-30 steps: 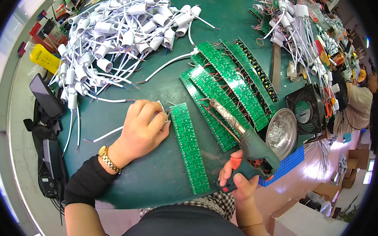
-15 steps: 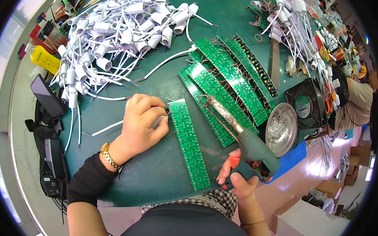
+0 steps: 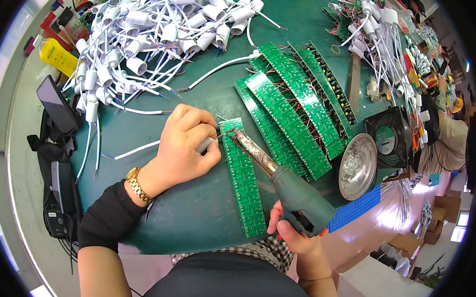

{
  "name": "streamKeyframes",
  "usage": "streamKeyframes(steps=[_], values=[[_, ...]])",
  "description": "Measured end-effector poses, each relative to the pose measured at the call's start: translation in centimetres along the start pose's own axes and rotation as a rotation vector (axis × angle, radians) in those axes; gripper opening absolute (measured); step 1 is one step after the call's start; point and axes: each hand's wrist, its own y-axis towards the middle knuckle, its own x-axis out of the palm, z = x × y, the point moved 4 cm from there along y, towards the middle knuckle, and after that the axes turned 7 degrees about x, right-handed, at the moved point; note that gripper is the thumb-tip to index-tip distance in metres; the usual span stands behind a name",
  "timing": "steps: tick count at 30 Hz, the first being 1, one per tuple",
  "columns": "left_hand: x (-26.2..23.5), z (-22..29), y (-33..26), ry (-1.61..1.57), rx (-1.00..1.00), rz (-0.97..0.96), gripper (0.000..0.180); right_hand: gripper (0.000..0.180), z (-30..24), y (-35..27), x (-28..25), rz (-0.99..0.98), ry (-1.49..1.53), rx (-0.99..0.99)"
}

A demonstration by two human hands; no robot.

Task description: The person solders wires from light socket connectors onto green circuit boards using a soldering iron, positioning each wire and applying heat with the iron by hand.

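My left hand, with a gold watch on its wrist, is closed around a white cable; a white part pokes out by my thumb. Its fingertips hold the wire end by the far end of a green circuit board panel lying on the green table. My right hand grips a dark green soldering gun from below. The gun's worn metal barrel points to the far left, and its tip is over the far end of that panel, close to my left fingertips. Whether the tip touches is unclear.
Beyond lie stacked circuit board panels with red wires. A heap of white lamp holders with cables covers the far left. On the right are a metal dish of solder scraps and a black fan. A co-worker sits farther right.
My right hand has brought the soldering gun left, so its tip now reaches the panel's far end. My left hand keeps its hold there. The whole view has shifted slightly.
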Motion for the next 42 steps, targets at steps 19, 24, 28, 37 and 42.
streamKeyframes(steps=[19, 24, 28, 37, 42], values=[[0.2, 0.2, 0.1, 0.037, -0.019, 0.000, 0.021, 0.033, -1.1, 0.1, 0.4, 0.058, -0.025, -0.054], [0.2, 0.3, 0.2, 0.037, -0.020, 0.003, 0.020, 0.042, -1.2, -0.1, -0.2, 0.028, 0.251, 0.000], [0.1, 0.2, 0.1, 0.036, -0.045, -0.011, 0.019, 0.043, -1.1, -0.3, -0.1, 0.027, 0.295, 0.023], [0.1, 0.1, 0.1, 0.017, -0.040, -0.003, 0.018, 0.041, -1.0, -0.5, -0.2, -0.018, 0.095, -0.032], [0.1, -0.1, 0.0, 0.017, -0.034, -0.001, 0.017, 0.041, -0.8, -0.4, -0.1, 0.041, 0.167, -0.026]])
